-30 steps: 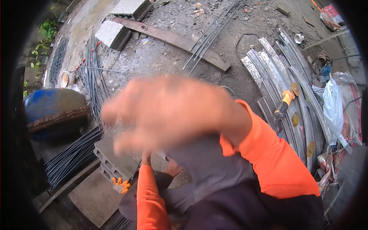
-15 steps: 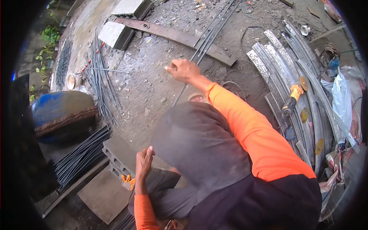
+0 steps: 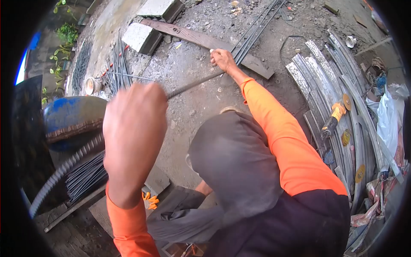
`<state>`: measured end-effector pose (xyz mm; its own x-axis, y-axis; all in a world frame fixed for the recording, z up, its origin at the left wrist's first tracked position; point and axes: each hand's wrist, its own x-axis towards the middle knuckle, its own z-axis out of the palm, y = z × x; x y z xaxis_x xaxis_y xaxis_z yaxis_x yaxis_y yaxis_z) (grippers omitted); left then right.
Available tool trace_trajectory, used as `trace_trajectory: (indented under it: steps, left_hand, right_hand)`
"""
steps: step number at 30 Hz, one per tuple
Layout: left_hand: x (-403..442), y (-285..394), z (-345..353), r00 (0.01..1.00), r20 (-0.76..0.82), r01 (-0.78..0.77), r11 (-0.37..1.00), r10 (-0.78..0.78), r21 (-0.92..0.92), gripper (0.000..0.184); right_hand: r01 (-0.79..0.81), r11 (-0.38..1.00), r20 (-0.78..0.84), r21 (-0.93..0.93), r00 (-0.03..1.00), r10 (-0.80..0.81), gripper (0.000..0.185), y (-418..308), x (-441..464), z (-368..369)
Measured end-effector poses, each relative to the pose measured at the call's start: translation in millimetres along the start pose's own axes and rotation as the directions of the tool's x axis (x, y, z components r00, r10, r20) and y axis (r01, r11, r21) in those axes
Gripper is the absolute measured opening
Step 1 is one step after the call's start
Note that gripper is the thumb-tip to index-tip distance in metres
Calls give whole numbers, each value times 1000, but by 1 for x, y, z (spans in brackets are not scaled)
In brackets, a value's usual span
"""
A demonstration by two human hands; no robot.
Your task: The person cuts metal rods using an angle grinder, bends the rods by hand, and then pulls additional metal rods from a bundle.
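A long ribbed steel rod [image 3: 192,85] runs slantwise across the view, from the lower left up to the wooden plank. Close to the camera, my left hand [image 3: 136,124] is closed around the rod, its fingers slightly blurred. My right hand [image 3: 222,60] is farther out, closed on the rod near the plank [image 3: 201,39]. Several thin steel bars [image 3: 257,32] lie over the plank just beyond my right hand. Both arms are in orange sleeves, and a dark cloth [image 3: 235,158] hangs between them.
Curved metal strips [image 3: 314,77] lie at the right with an angle grinder [image 3: 334,120] on them. Concrete blocks [image 3: 141,37] stand at the top. A blue drum [image 3: 75,113] and a bundle of dark rods [image 3: 85,175] are at the left. An orange glove [image 3: 150,200] lies below.
My left hand has risen close to the camera with the rod in it. My right hand has moved away and up towards the plank. The ribbed rod now spans both hands.
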<state>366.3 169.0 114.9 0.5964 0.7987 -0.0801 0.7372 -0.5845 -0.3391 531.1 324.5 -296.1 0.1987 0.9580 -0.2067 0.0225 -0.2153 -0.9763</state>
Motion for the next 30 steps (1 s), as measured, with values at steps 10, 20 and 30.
trace_trajectory:
  steps: [10,20,30]
  left_hand:
    - [145,-2,-20,979,-111,-142,962,172,234,11]
    - [-275,-67,364,660,655,747,412,-367,-522,41]
    - [-298,-46,347,531,312,653,146,-788,-743,46]
  right_hand:
    - [-45,939,-401,342,897,189,27,24,-108,-46]
    - [-217,917,-7,336,973,233,31,140,-299,-88]
    - [-364,931,23,22,931,364,37,120,-326,-149]
